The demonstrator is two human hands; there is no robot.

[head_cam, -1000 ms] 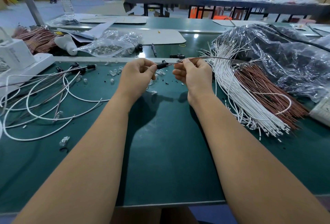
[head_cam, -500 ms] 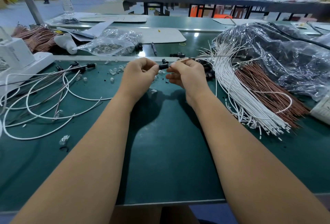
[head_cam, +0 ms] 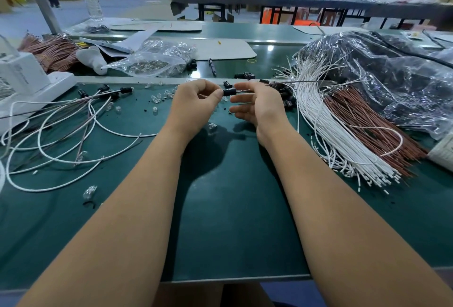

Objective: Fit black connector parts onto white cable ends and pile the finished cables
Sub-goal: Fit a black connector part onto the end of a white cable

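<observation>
Left hand pinches the black connector between thumb and forefinger, held up off the bench so its open end faces the other hand; right hand sits just beside it, thumb and forefinger seemingly nipping the cable close to its tip while the lower fingers lie straight and relaxed — though how firmly it grips I cannot tell, the pinch being half hidden; the cable runs out from the connector, past the right hand and away to its far side, over the bundle of white and brown leads it likely came from; holding near the tip makes sense, a thin lead buckles if pushed from further back; the fit looks nearly made, judging by how little bare end shows between the hands; off beyond the left hand lies the pile of looped cables with black ends on — the place this one should go; spare connectors wait just past the fingertips, within easy reach.
</observation>
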